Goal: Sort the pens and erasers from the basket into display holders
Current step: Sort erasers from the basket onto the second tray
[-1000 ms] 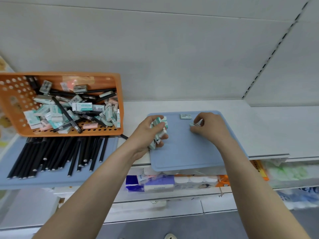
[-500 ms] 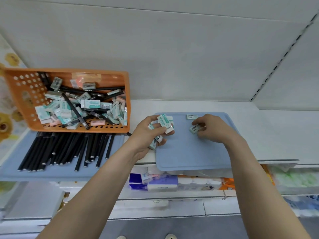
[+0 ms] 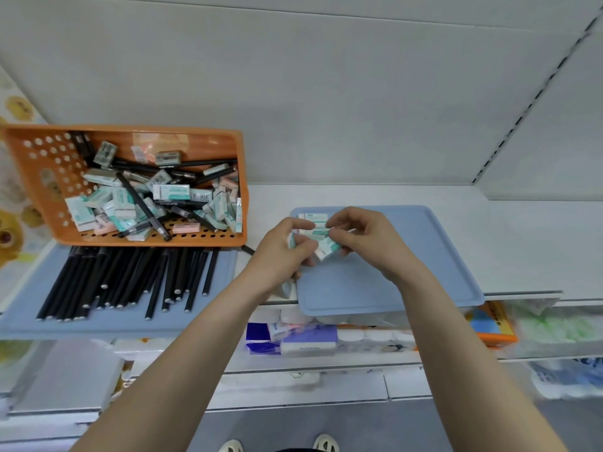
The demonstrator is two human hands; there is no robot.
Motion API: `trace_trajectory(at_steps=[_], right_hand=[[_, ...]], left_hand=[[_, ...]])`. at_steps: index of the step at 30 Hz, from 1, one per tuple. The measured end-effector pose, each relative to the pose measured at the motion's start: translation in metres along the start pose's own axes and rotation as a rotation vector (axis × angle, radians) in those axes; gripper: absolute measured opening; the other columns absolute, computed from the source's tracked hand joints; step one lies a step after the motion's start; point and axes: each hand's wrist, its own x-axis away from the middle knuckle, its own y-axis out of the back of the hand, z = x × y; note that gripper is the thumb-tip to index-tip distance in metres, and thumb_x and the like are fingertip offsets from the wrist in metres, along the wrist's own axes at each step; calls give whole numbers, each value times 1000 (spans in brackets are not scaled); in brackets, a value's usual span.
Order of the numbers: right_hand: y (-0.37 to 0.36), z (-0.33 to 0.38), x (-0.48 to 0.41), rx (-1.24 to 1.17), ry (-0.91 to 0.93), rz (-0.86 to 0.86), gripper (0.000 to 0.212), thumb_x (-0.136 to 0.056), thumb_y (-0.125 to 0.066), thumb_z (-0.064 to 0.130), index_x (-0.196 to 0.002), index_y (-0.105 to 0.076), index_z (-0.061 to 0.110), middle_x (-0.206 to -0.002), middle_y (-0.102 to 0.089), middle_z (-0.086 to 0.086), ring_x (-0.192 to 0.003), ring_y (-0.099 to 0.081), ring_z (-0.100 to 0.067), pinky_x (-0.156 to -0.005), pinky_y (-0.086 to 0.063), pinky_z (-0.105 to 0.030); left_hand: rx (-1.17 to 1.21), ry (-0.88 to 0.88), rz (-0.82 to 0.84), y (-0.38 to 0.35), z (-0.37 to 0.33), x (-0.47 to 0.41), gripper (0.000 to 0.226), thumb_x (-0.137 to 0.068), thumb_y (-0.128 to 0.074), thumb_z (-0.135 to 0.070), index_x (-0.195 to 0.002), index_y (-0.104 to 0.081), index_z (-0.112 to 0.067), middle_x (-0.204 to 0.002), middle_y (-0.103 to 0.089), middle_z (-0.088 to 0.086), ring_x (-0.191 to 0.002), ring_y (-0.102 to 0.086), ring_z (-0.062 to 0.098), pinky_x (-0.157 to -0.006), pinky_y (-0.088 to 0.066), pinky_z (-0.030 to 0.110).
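Observation:
An orange basket (image 3: 42,164) on the white shelf holds a jumble of black pens and teal, white and pink erasers (image 3: 171,192). In front of it a blue tray (image 3: 19,324) carries several black pens (image 3: 130,282) laid side by side. A second blue tray (image 3: 434,256) lies to the right. Over its near left part my left hand (image 3: 277,252) grips a bunch of erasers. My right hand (image 3: 365,239) meets it and pinches one teal and white eraser (image 3: 326,247). More erasers (image 3: 313,218) show on the tray just beyond the fingers.
The shelf's white back wall rises behind the trays, with a slotted upright (image 3: 509,125) at the right. Lower shelves below hold packaged goods (image 3: 293,340) and an orange box (image 3: 496,324). My shoes (image 3: 323,443) show on the grey floor.
My right hand moved left from the tray's far part to my left hand and now pinches an eraser from the bunch. The view has shifted slightly.

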Motion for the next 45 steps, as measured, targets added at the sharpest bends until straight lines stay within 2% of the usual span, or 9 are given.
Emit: trace_trajectory(at_steps=[8,13,20,24,29,33,37,40,45], right_hand=[[-8,-3,9,578,49,99,23,-73,-79,24,-92,-66,30,-89,-65,7,-81,-59,-12,-73,-46,-26],[-27,-8,8,674,161,-75,22,-77,-77,26,-95,-67,22,-94,-52,3,-90,-50,-16,-76,-38,-29],[-47,8,14,475,282,31,10,-76,-75,18,-82,-69,22,-82,-62,5,-76,-57,-10,-72,-43,-26],[-42,10,8,195,210,-31,21,-78,-78,22,-96,-69,28,-89,-66,9,-77,-60,-9,-70,-47,-19],[-50,16,2,107,209,15,30,-79,-80,21,-107,-71,23,-99,-66,8,-82,-61,-11,-78,-51,-27],[-33,11,-1,102,160,-76,21,-81,-78,21,-99,-68,26,-86,-66,14,-71,-58,-1,-69,-46,-16],[-7,2,-4,204,104,-206,17,-81,-78,27,-96,-69,26,-77,-61,6,-61,-49,-2,-59,-39,-10],[8,-7,-9,196,12,-236,11,-85,-72,26,-95,-72,23,-75,-64,7,-64,-56,-7,-65,-48,-24],[23,-16,-10,180,-63,-268,27,-91,-59,13,-115,-60,25,-94,-66,0,-75,-70,-20,-70,-55,-32]], left_hand=[[63,-124,-146,12,4,-12,13,-101,-48,-19,-102,-60,-14,-82,-58,0,-67,-50,7,-56,-43,18],[44,-157,-141,15,11,-20,14,-101,-47,-20,-100,-61,-20,-84,-59,-3,-74,-55,4,-67,-48,20],[182,-77,-86,22,9,-24,18,-101,-49,-30,-106,-58,-16,-88,-59,1,-83,-57,11,-74,-52,27],[493,68,71,23,6,-19,45,-103,-32,-43,-126,-57,-12,-117,-64,10,-108,-65,22,-95,-53,41],[619,119,158,16,1,-17,54,-102,-28,-49,-139,-49,-16,-134,-57,9,-118,-61,21,-97,-52,36],[184,-84,85,23,10,-18,40,-103,-40,-35,-140,-46,-21,-137,-54,1,-125,-53,11,-107,-42,29],[-333,-240,-20,29,19,-22,37,-97,-56,-12,-133,-55,-20,-132,-56,-1,-121,-52,7,-97,-41,8],[-599,-292,40,29,26,-25,41,-91,-65,-14,-131,-58,-19,-132,-54,1,-117,-55,15,-103,-43,27],[-822,-342,32,26,26,-29,47,-88,-68,-19,-133,-57,-18,-134,-50,-1,-113,-51,14,-94,-39,24]])
